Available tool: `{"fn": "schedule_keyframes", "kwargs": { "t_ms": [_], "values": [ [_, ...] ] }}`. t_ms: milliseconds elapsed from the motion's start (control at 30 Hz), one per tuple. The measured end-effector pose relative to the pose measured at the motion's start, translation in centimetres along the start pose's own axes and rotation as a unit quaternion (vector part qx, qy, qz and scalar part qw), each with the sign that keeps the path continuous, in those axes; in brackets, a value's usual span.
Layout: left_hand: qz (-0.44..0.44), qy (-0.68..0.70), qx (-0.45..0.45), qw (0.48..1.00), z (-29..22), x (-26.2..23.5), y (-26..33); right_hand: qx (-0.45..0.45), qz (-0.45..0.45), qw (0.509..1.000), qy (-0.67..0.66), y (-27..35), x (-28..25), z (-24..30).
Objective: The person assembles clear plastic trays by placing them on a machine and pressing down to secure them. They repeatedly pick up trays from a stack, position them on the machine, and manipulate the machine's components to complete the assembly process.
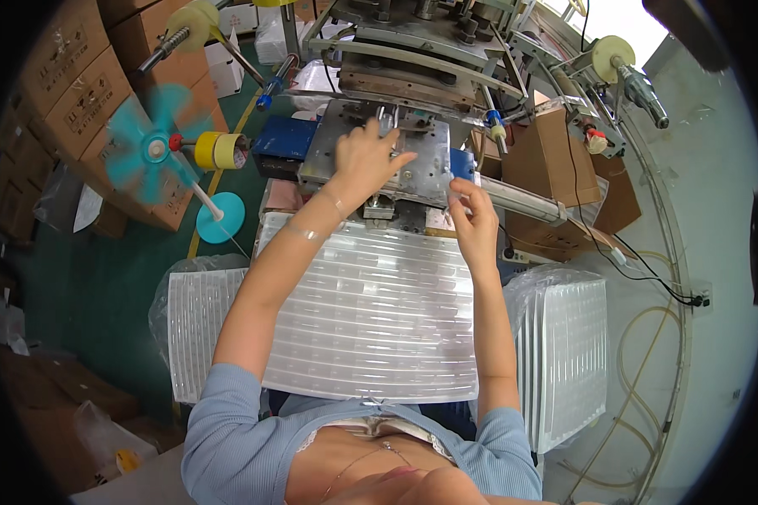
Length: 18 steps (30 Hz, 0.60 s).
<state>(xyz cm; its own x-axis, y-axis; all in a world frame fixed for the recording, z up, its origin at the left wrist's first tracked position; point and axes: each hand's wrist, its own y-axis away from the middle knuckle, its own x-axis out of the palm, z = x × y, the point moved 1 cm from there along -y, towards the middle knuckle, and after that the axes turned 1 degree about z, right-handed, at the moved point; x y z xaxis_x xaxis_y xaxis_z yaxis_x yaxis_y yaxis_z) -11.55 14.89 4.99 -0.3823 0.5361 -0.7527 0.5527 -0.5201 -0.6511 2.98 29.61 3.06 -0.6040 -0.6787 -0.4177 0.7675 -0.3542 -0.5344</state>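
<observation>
The left hand [364, 160] lies spread, fingers loosely open, on the metal press plate [370, 151], gripping nothing visible. Just right of the plate, the right hand [473, 220] pinches a small clear plastic piece [456, 190] above the ribbed plastic tray [370, 311].

Wearing a light blue ribbed short-sleeved top, low at the neck, with a thin chain necklace; thin clear bracelet on the left wrist; bare forearms, left hand [364, 162], right hand [475, 220]
</observation>
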Motion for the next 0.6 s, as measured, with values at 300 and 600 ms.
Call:
{"fn": "schedule_keyframes", "kwargs": {
  "t_ms": [300, 600],
  "values": [
    [-0.006, 0.228, -0.047, 0.972, 0.7, -3.0, 2.3, -0.204, -0.096, 0.946, 0.232, -6.0, 5.0, 1.1],
    [0.107, 0.149, -0.046, 0.982, 4.7, -2.6, 11.5, -0.208, -0.157, 0.926, 0.274, -7.2, 7.1, -0.7]
  ]
}}
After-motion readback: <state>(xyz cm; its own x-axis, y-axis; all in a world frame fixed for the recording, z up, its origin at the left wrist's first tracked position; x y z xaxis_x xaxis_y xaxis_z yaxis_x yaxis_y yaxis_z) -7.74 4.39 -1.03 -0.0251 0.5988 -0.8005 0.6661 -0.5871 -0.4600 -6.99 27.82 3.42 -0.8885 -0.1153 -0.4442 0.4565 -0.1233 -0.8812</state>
